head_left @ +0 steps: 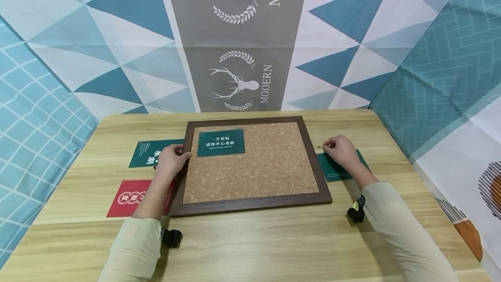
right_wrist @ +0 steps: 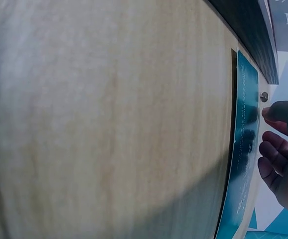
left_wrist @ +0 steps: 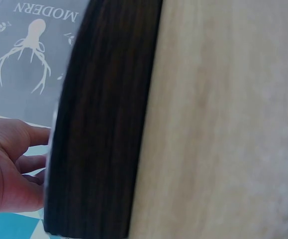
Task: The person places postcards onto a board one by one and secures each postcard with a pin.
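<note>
A cork board (head_left: 254, 166) in a dark brown wooden frame (head_left: 250, 206) lies on the table. On its upper left is a green card (head_left: 221, 142) with white lettering. My left hand (head_left: 171, 160) is at the board's left side, fingertips at the frame's edge, above another green card (head_left: 140, 156). In the left wrist view, that hand (left_wrist: 14, 164) appears beside the frame. My right hand (head_left: 342, 151) hovers by the board's right side over a third green card (head_left: 334, 172). Its thumb and index finger are just short of a small metal thumbtack (right_wrist: 264, 97).
A red card (head_left: 124, 198) with white print lies left of the board, partly behind my left forearm. The wooden table (head_left: 250, 247) meets a patterned wall covering (head_left: 242, 34) at its far edge. Wrist cameras (head_left: 171, 237) are strapped to both arms.
</note>
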`<action>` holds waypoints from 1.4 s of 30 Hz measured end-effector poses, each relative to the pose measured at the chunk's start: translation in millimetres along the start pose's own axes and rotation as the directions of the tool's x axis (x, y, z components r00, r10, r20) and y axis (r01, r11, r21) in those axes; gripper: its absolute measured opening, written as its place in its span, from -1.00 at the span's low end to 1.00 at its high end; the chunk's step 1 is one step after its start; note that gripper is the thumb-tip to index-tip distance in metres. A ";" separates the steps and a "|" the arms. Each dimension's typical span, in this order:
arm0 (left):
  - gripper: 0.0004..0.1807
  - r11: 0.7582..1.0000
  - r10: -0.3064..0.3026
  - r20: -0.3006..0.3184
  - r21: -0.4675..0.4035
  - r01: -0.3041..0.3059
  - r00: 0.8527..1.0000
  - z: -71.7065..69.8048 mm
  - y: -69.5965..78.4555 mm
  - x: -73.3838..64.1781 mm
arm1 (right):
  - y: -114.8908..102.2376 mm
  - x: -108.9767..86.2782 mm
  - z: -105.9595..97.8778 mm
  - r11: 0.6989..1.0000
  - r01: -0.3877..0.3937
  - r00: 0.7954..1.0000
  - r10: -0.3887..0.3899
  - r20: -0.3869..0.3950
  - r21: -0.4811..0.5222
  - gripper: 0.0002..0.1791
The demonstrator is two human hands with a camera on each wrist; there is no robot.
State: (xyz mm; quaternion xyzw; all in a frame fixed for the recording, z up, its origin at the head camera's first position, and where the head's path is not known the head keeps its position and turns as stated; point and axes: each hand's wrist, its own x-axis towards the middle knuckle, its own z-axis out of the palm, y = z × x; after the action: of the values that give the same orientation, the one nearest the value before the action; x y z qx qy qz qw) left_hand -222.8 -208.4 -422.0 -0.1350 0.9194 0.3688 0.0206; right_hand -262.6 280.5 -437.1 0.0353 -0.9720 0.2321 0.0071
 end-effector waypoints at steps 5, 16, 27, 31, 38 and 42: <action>-0.44 1.000 -0.004 -0.004 0.003 0.004 1.000 -0.4 0.5 -0.1 | -1.4 -1.0 -0.6 1.000 0.001 1.000 -0.001 -0.025 0.006 -0.71; -0.42 1.000 -0.010 0.011 0.005 0.010 1.000 0.3 -0.1 -0.8 | -1.4 -1.2 -2.5 0.999 -0.019 0.999 0.021 -0.040 0.045 -0.69; -0.42 1.000 -0.018 0.011 0.013 0.018 1.000 -1.0 3.1 -3.4 | -7.3 -2.8 -6.8 0.999 -0.002 0.998 0.005 -0.064 0.046 -0.70; -0.42 1.000 -0.015 0.008 0.018 0.015 1.000 -1.1 3.4 -3.2 | -11.1 -3.6 -7.7 0.999 0.016 0.997 -0.013 -0.070 0.041 -0.71; -0.41 1.000 -0.014 0.011 0.025 0.014 1.000 -1.0 2.9 -2.8 | -18.6 -3.8 -8.8 0.998 0.061 0.996 -0.060 -0.066 0.021 -0.73; -0.41 1.000 -0.015 0.015 0.027 0.014 1.000 -1.4 4.1 -2.5 | -24.3 -3.4 -9.4 0.997 0.067 0.996 -0.065 -0.061 0.025 -0.74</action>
State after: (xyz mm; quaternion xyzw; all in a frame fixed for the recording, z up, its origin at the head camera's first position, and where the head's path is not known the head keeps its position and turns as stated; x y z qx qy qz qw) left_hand -221.4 -205.9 -417.9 -0.1386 0.9231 0.3573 0.0320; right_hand -257.5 263.3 -417.8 0.0605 -0.9665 0.2458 0.0437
